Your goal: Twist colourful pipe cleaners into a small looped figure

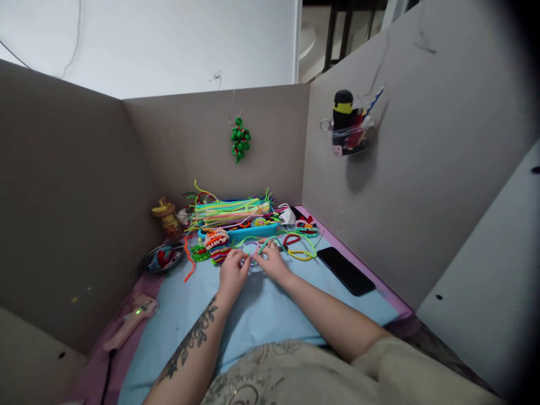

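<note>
Close together over the blue table cover, both my hands have closed fingers on a looped lilac pipe cleaner. My left hand pinches its left side with thumb and forefinger. From the right, my right hand grips the same loop, and a teal-green strand runs by its fingers. The exact grip points are partly hidden. Just beyond my left hand lie a coiled orange-and-peach piece and a striped piece. Bent green, red and yellow pipe cleaners lie to the right of my right hand.
A blue tray heaped with pipe cleaners stands at the back. A black phone lies right, a pink glue gun with a green light left. A dark bowl sits back left. Grey panels enclose the table; a clear container hangs right.
</note>
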Tool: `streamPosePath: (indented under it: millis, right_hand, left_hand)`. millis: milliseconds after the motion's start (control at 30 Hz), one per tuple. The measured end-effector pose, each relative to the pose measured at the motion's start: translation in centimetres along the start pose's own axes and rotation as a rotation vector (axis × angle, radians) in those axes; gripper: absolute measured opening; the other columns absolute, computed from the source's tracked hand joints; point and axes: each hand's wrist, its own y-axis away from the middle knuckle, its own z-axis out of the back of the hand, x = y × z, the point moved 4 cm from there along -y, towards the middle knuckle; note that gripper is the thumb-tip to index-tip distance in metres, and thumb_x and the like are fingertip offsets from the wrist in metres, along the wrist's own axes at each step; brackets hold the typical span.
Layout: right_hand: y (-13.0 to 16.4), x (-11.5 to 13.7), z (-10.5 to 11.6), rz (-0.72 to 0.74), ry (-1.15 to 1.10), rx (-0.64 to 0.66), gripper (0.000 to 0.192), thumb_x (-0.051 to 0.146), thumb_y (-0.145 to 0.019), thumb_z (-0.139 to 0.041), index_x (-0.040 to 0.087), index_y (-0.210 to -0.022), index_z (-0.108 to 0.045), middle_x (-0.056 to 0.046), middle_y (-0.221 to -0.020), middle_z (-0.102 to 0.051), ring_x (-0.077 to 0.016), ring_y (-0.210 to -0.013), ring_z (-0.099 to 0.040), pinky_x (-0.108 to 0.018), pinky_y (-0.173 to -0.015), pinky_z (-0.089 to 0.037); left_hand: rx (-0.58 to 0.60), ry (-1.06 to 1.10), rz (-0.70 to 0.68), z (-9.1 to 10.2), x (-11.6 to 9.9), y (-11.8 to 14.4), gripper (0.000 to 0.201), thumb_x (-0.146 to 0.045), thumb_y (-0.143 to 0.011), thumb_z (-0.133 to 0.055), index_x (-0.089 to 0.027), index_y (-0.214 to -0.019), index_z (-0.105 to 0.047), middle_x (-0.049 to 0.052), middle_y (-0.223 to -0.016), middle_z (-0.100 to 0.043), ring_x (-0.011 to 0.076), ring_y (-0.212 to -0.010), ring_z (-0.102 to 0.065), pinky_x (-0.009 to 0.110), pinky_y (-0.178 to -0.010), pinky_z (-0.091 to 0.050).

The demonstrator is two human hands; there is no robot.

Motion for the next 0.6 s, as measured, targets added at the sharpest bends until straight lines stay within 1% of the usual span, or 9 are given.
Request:
streamPosePath:
  millis: [200, 300, 367, 467, 533, 600]
  right_hand:
    - [0.2, -0.5, -0.3, -0.007, -0.001, 0.037, 0.007, 0.019, -0.068, -0.060, 0.018, -0.062, -0.062, -0.006, -0.103, -0.051, -0.0207, -0.104, -0.045, -0.034, -0.094, -0.032]
    - [0.0, -0.5, -0.3, -0.008, -0.039, 0.025, 0.008, 0.022, -0.069, -0.060, 0.018, -0.063, -0.063, -0.006, -0.100, -0.052, -0.0213, -0.103, -0.046, -0.035, -0.093, -0.032]
    - [-0.3, -0.5, -0.1, -0.017, -0.088, 0.003, 0.009, 0.025, -0.070, -0.060, 0.018, -0.064, -0.063, -0.006, -0.098, -0.053, -0.0215, -0.102, -0.047, -0.035, -0.092, -0.033]
    - [-0.7, -1.0, 0.4, -0.074, -0.142, -0.049, 0.012, 0.029, -0.070, -0.060, 0.019, -0.066, -0.064, -0.007, -0.097, -0.054, -0.0213, -0.100, -0.048, -0.035, -0.090, -0.035]
    - [-0.8, -1.4, 0.6, -0.111, -0.149, -0.072, 0.013, 0.031, -0.070, -0.060, 0.019, -0.066, -0.064, -0.007, -0.097, -0.055, -0.0211, -0.099, -0.048, -0.035, -0.089, -0.036]
    - [-0.8, -1.8, 0.6, -0.132, -0.167, -0.081, 0.015, 0.033, -0.071, -0.060, 0.019, -0.066, -0.064, -0.007, -0.098, -0.055, -0.0208, -0.098, -0.048, -0.035, -0.088, -0.037]
  left_hand:
    - [0.084, -0.132, -0.019, -0.2, -0.6, 0.2, 0.017, -0.025, -0.082, -0.047, -0.018, -0.076, -0.061, 0.005, -0.082, -0.056, 0.0140, -0.072, -0.054, 0.025, -0.064, -0.041]
    - [0.090, -0.136, -0.015, -0.1, -0.5, 0.1, 0.018, -0.026, -0.082, -0.046, -0.019, -0.079, -0.062, 0.006, -0.085, -0.057, 0.0149, -0.073, -0.055, 0.026, -0.064, -0.041]
    - [0.056, -0.090, 0.007, 0.2, -0.3, -0.1, 0.019, -0.027, -0.082, -0.046, -0.019, -0.086, -0.063, 0.006, -0.089, -0.058, 0.0156, -0.075, -0.055, 0.026, -0.065, -0.042]
    - [-0.050, -0.020, 0.053, 0.8, 0.3, -0.4, 0.023, -0.029, -0.081, -0.046, -0.019, -0.094, -0.061, 0.007, -0.093, -0.058, 0.0151, -0.072, -0.055, 0.027, -0.064, -0.042]
    - [-0.095, 0.000, 0.084, 0.9, 0.5, -0.4, 0.021, -0.031, -0.082, -0.045, -0.018, -0.089, -0.060, 0.005, -0.084, -0.059, 0.0142, -0.066, -0.053, 0.027, -0.062, -0.041]
    - [-0.085, 0.011, 0.121, 0.7, 0.6, -0.3, 0.018, -0.032, -0.081, -0.046, -0.018, -0.083, -0.058, 0.002, -0.073, -0.059, 0.0131, -0.060, -0.051, 0.025, -0.059, -0.040]
